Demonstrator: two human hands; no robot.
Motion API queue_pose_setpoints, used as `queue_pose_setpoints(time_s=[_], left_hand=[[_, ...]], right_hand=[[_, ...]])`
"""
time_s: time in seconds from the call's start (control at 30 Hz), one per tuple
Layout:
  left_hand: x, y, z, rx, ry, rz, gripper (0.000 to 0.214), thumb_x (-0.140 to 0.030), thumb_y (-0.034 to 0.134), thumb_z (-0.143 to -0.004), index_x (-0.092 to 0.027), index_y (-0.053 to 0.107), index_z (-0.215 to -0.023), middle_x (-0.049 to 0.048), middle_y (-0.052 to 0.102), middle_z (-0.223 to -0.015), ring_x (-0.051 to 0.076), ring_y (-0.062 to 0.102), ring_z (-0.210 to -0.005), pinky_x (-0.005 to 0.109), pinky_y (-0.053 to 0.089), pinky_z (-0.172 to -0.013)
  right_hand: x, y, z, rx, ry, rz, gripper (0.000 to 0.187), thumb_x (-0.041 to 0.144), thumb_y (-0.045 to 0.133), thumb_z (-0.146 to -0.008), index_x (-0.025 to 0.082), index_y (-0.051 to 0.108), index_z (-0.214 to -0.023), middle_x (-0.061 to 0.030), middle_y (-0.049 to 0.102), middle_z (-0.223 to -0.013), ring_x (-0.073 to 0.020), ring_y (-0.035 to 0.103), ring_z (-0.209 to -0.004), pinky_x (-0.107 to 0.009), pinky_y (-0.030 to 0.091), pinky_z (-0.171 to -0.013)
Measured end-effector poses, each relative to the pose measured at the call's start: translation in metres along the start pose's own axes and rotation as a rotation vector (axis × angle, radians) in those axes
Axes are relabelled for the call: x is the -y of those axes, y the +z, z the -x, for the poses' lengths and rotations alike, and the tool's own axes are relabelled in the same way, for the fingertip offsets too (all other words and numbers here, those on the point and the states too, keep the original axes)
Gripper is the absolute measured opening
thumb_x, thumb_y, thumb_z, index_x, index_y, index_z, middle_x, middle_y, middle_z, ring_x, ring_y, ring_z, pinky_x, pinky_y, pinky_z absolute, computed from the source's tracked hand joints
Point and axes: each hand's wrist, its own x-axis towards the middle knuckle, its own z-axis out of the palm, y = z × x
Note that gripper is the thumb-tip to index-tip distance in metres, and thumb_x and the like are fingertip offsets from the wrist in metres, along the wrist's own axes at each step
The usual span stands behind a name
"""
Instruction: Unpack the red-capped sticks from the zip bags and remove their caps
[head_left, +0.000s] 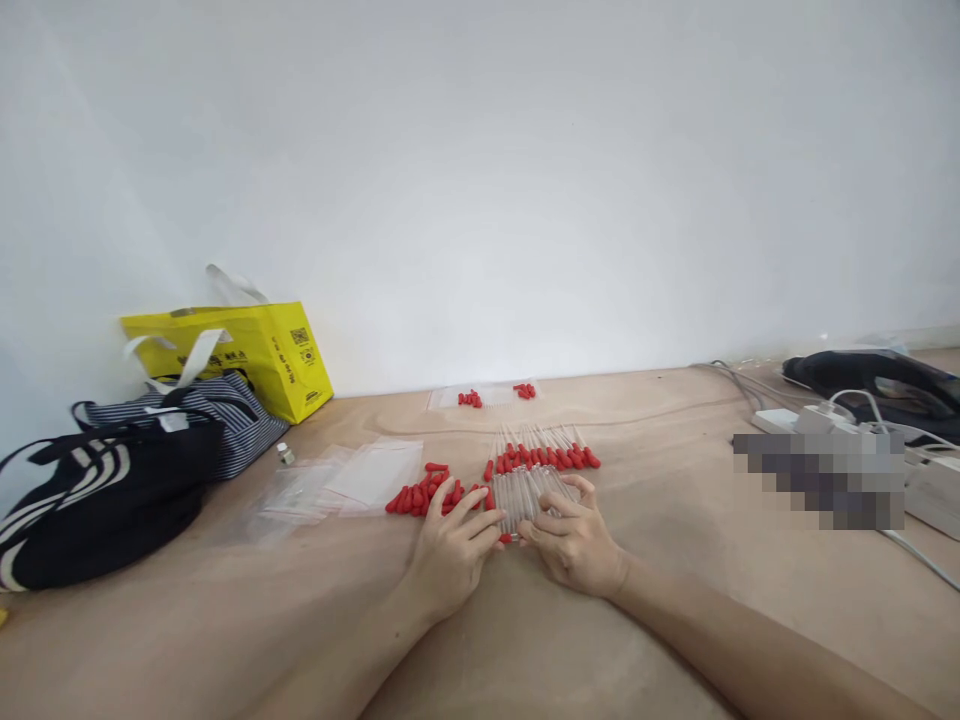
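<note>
My left hand (452,553) is closed, its fingertips pinching a red rubber bulb (506,538) just above the table. Facing it, my right hand (576,545) is closed on a thin glass tube whose end meets that bulb; the fingers hide most of the tube. A row of clear glass tubes (517,500) lies right behind both hands. Beyond this row lie several droppers (551,455), tubes with red bulbs on their near ends. A pile of loose red bulbs (415,497) lies behind and left of my left hand.
Clear plastic bags (375,478) lie left of the pile, near a small bottle (285,454). Bagged droppers (491,397) are by the wall. Black bag (112,500), striped bag (251,420) and yellow bag (307,365) stand left; a power strip (776,421) and cables lie right.
</note>
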Motion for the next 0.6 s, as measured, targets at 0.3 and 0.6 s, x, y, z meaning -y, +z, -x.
queue_pose_setpoints(time_s=[0.3,0.6], left_hand=[[-0.003,-0.002,-0.001,-0.017,-0.018,0.019,0.021,-0.016,0.042,-0.083,-0.022,0.06,-0.073,-0.0053,0.068,-0.087,0.018,0.054,-0.096,0.047,0.016,-0.099],[0.018,-0.019,0.006,-0.045,-0.251,-0.056,0.022,-0.024,0.039,-0.085,-0.02,0.061,-0.082,0.0048,0.061,-0.082,0.017,0.055,-0.079,0.033,0.042,-0.072]], right_hand=[[0.004,-0.004,-0.003,-0.012,0.039,-0.05,0.016,0.02,0.046,-0.081,0.02,0.057,-0.069,0.0062,0.049,-0.047,-0.0098,0.045,-0.064,-0.039,0.018,-0.087],[-0.017,0.002,0.006,0.086,0.399,-0.092,0.02,0.02,0.04,-0.084,0.02,0.06,-0.087,-0.0006,0.054,-0.063,-0.0118,0.046,-0.062,-0.028,0.03,-0.066]])
